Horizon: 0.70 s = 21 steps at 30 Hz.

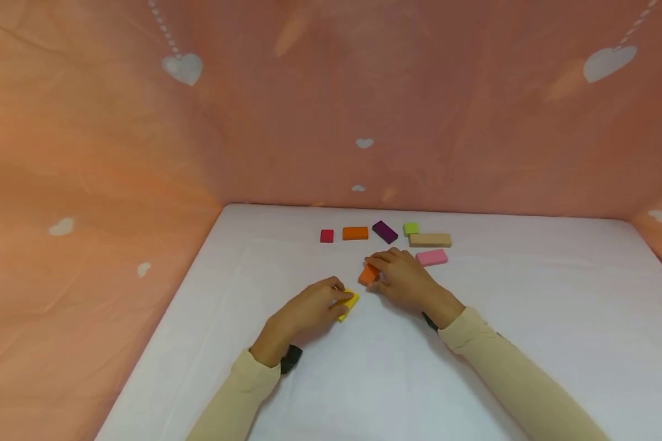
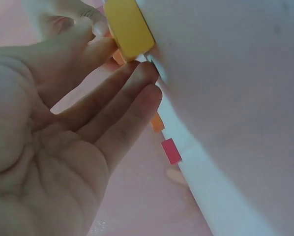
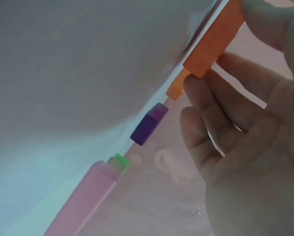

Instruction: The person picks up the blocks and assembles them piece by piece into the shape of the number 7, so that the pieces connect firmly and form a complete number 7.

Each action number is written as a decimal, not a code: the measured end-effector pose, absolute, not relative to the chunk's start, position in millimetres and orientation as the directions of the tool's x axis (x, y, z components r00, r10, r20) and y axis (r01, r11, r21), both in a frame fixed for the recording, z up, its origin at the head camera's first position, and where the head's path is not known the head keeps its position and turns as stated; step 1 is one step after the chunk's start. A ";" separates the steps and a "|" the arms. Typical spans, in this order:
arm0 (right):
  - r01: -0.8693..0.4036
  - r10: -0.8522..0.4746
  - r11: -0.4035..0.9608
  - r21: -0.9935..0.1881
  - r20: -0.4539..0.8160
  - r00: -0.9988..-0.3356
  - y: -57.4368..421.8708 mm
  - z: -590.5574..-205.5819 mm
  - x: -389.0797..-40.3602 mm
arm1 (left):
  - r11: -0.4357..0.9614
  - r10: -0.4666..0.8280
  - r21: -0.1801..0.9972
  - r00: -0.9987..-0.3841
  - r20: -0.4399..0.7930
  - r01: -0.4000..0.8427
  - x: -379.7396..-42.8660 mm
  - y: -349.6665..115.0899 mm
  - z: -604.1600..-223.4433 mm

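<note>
Near the middle of the white table, my left hand pinches a yellow rectangular block between thumb and fingers. In the left wrist view the yellow block shows at the fingertips, the other fingers stretched out below it. My right hand, a little farther off and to the right, grips an orange block by its sides. That orange block also appears in the right wrist view, partly covered by the thumb. A small gap separates the two held blocks.
Behind the hands lie a red block, another orange block, a purple block, a green block against a beige block, and a pink block. Pinkish-orange cloth with hearts borders the white table.
</note>
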State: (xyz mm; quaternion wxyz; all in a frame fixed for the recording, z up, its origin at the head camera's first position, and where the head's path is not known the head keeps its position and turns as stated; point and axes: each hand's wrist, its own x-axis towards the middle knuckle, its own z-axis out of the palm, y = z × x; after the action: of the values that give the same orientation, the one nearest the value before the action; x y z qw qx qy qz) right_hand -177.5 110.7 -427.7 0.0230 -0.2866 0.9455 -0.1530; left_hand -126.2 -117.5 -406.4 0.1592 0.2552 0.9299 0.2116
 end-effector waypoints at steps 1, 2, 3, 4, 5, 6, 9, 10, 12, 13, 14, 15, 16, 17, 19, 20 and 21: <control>-0.535 -0.549 0.788 -0.305 0.044 -0.835 109.5 -428.4 -176.2 | 0.780 0.539 0.476 -0.822 -0.184 0.406 -125.3 -117.9 -406.7; -0.533 -0.547 0.789 -0.307 0.045 -0.836 108.3 -429.0 -175.0 | 0.779 0.539 0.477 -0.823 -0.178 0.407 -124.5 -118.1 -407.0; -0.531 -0.544 0.790 -0.307 0.048 -0.838 107.4 -429.5 -174.0 | 0.780 0.536 0.477 -0.826 -0.175 0.406 -124.1 -118.2 -407.3; -0.530 -0.542 0.791 -0.305 0.052 -0.839 106.5 -429.8 -173.2 | 0.779 0.534 0.480 -0.828 -0.170 0.404 -123.8 -118.1 -407.3; -0.530 -0.540 0.792 -0.303 0.056 -0.840 105.8 -429.8 -172.5 | 0.778 0.534 0.481 -0.830 -0.165 0.405 -123.7 -118.0 -407.5; -0.530 -0.539 0.793 -0.300 0.059 -0.840 105.2 -430.0 -171.8 | 0.778 0.532 0.481 -0.831 -0.162 0.404 -123.7 -117.8 -407.4; -0.532 -0.540 0.792 -0.299 0.064 -0.839 103.8 -429.4 -170.0 | 0.777 0.527 0.488 -0.835 -0.158 0.398 -124.3 -117.4 -407.9; -0.531 -0.538 0.793 -0.299 0.065 -0.840 103.5 -429.1 -169.5 | 0.776 0.526 0.490 -0.836 -0.155 0.397 -124.7 -117.2 -408.0; -0.528 -0.534 0.796 -0.297 0.068 -0.843 102.9 -429.0 -168.6 | 0.776 0.520 0.494 -0.840 -0.152 0.391 -125.5 -117.3 -408.5; -0.529 -0.534 0.795 -0.299 0.072 -0.843 102.6 -428.9 -168.3 | 0.776 0.518 0.498 -0.842 -0.150 0.388 -125.9 -117.5 -408.8; -0.530 -0.534 0.793 -0.301 0.075 -0.842 102.2 -428.9 -168.1 | 0.776 0.515 0.499 -0.845 -0.146 0.386 -126.5 -117.7 -409.4; -0.532 -0.535 0.791 -0.303 0.079 -0.841 101.8 -429.0 -167.8 | 0.777 0.511 0.500 -0.848 -0.143 0.383 -126.9 -118.0 -409.8; -0.535 -0.538 0.788 -0.304 0.082 -0.839 101.3 -429.0 -167.5 | 0.777 0.508 0.502 -0.850 -0.141 0.381 -127.2 -118.3 -410.4; -0.539 -0.541 0.785 -0.307 0.085 -0.837 100.8 -428.9 -167.1 | 0.774 0.510 0.503 -0.850 -0.135 0.385 -127.5 -118.7 -411.0; -0.545 -0.548 0.777 -0.314 0.090 -0.832 100.0 -428.7 -166.4 | 0.769 0.515 0.507 -0.848 -0.127 0.391 -128.1 -119.4 -412.0; -0.546 -0.549 0.776 -0.315 0.089 -0.831 99.5 -428.5 -166.1 | 0.766 0.518 0.507 -0.847 -0.121 0.396 -128.5 -119.6 -412.6; -0.549 -0.552 0.774 -0.316 0.088 -0.829 99.1 -428.5 -165.9 | 0.763 0.520 0.509 -0.846 -0.116 0.399 -128.7 -119.8 -412.6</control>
State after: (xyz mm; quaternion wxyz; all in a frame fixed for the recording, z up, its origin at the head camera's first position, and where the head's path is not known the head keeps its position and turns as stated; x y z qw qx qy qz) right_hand -165.9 99.1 -428.5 0.0047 -0.2924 0.9417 -0.1661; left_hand -128.7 -119.8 -412.6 0.1262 0.2472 0.9302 0.2401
